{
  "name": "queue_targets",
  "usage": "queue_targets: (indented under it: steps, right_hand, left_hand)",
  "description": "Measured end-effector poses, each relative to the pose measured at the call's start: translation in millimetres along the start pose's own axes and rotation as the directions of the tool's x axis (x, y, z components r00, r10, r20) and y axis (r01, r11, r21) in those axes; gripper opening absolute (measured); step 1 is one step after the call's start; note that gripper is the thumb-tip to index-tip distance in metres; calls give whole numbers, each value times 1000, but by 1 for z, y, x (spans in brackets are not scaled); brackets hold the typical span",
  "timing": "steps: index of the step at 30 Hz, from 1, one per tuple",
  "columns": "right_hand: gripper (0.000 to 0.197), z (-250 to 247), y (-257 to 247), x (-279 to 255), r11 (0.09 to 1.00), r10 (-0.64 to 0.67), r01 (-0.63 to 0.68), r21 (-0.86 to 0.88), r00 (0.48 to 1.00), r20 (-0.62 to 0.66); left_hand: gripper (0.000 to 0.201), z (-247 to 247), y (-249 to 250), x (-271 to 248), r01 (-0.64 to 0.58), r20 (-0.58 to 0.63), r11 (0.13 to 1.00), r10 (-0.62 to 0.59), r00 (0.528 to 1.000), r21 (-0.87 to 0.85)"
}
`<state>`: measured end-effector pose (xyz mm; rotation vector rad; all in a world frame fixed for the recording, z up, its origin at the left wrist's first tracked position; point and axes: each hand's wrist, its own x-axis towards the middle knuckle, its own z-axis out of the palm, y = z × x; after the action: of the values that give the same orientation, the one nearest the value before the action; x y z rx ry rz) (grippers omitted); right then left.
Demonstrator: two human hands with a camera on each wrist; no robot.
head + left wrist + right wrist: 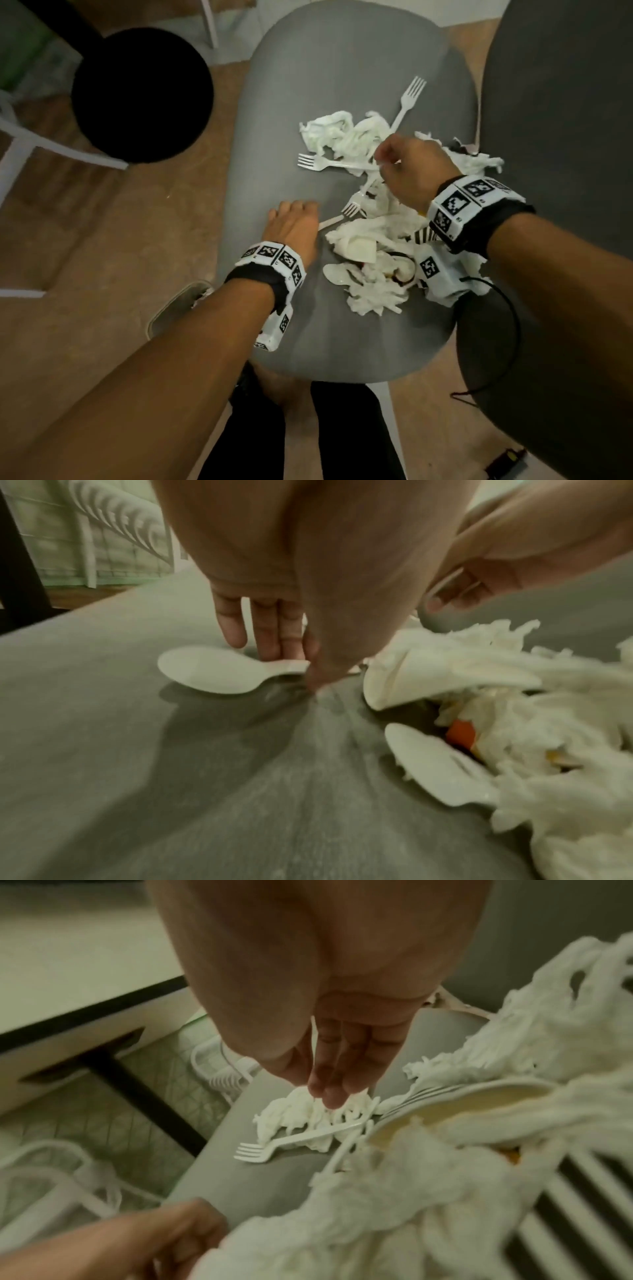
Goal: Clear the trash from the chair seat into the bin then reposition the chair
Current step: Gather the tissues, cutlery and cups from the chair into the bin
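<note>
A grey chair seat carries crumpled white tissues, white plastic forks, a torn paper plate and a white plastic spoon. My left hand is down on the seat's left side. In the left wrist view the left hand pinches the spoon's handle between thumb and fingers. My right hand hovers over the tissue pile with fingers curled. It pinches a thin white utensil handle. The right hand points down at the tissue. A round black bin stands on the floor to the left.
The chair's dark grey backrest rises on the right. A white metal chair frame stands at far left on the wooden floor. A table leg stands past the seat. My legs and a slipper are at the seat's near edge.
</note>
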<state>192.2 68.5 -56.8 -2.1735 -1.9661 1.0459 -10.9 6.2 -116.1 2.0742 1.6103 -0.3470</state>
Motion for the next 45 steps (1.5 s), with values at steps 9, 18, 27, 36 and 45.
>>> queue_targets:
  steps: [9,18,27,36,45]
  right_hand:
    - [44,38,-9,36,965,-95,125,-229,986,139]
    - [20,35,-19,37,873,-394,363,-327,919,-32]
    - [20,62,-50,58,891,-278,290,-350,957,83]
    - [14,115,-134,-13,980,-189,182,81,978,84]
    - [15,268,-217,-120,917,-152,-7,398,917,368]
  left_hand:
    - [12,-4,-30,-8,86,12,929,-88,996,-360]
    - [9,-7,-51,-21,115,-110,828,-208,972,-549]
    - [8,6,-81,-59,125,-143,735,-290,946,-666]
    - [9,36,-133,-107,240,-143,512,-600,787,-825]
    - [20,105,-215,-185,523,263,7,-859,440,-852]
